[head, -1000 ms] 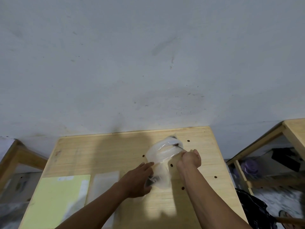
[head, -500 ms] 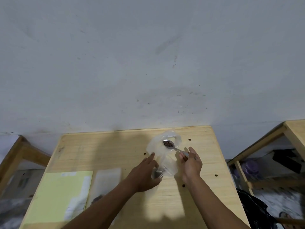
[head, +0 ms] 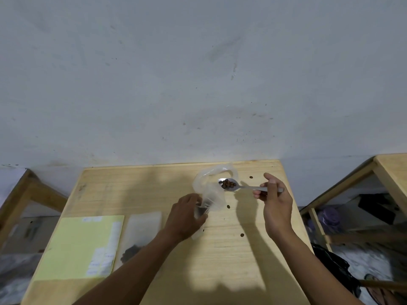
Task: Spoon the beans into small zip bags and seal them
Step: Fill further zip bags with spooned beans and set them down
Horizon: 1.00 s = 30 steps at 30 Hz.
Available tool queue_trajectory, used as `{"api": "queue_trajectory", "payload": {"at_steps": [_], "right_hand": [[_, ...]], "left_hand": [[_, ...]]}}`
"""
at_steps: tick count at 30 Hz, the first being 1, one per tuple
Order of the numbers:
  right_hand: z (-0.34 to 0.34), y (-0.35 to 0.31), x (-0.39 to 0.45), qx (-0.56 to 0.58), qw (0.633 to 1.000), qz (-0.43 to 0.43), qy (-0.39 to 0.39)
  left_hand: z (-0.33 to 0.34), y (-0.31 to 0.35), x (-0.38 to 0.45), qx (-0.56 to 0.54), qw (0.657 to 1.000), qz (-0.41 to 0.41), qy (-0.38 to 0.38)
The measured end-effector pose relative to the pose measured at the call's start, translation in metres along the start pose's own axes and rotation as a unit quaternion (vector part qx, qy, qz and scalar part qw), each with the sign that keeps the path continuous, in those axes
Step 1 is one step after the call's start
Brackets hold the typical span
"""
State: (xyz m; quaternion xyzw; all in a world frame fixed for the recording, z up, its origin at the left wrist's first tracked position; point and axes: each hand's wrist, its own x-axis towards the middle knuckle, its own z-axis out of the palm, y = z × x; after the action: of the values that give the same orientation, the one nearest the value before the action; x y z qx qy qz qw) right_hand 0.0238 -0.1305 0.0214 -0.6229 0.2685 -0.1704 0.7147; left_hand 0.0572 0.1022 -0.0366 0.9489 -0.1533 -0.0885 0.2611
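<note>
My right hand [head: 275, 201] holds a metal spoon [head: 242, 187] by its handle; the bowl carries several dark brown beans [head: 228, 184] and hovers at the mouth of a clear plastic bag [head: 211, 188] standing on the wooden table [head: 231, 249]. My left hand [head: 187, 214] grips the lower part of that bag against the table. A small clear zip bag [head: 141, 230] with dark beans at its near end lies flat to the left of my left forearm.
A pale yellow sheet [head: 81, 245] with white labels lies at the table's left. Several loose beans dot the tabletop, such as one [head: 242, 235]. Another wooden table [head: 392, 170] stands to the right, with dark items beneath. A grey wall rises behind.
My right hand has drawn the spoon out of the bag with beans on it and moved right. My left hand stays on the bag. The camera tilted slightly.
</note>
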Motion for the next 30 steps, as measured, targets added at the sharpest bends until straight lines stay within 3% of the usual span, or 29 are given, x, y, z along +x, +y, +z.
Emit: {"api": "queue_trajectory", "payload": {"at_steps": [6,10,15,19,26,30], "right_hand": [[0.009,-0.016,-0.022,-0.156,0.962,-0.138,-0.175],[0.012,-0.026,-0.025,-0.161,0.953,-0.197,-0.167],[0.005,-0.022,-0.01,-0.051,0.993,-0.1,-0.037],[-0.009,0.021,-0.002,-0.053,0.999,0.007,0.006],[-0.018,0.066,-0.004,-0.066,0.991,0.117,0.002],[-0.017,0.07,-0.004,-0.018,0.985,0.174,-0.008]], "left_hand": [[-0.001,0.007,-0.007,-0.026,1.0,0.008,0.016],[-0.004,0.006,-0.015,-0.068,0.997,-0.007,0.028],[-0.01,-0.007,-0.031,-0.116,0.99,-0.046,0.063],[-0.016,-0.017,-0.044,-0.144,0.982,-0.067,0.106],[-0.017,-0.017,-0.055,-0.156,0.977,-0.088,0.118],[-0.017,-0.011,-0.055,-0.165,0.976,-0.086,0.116]]}}
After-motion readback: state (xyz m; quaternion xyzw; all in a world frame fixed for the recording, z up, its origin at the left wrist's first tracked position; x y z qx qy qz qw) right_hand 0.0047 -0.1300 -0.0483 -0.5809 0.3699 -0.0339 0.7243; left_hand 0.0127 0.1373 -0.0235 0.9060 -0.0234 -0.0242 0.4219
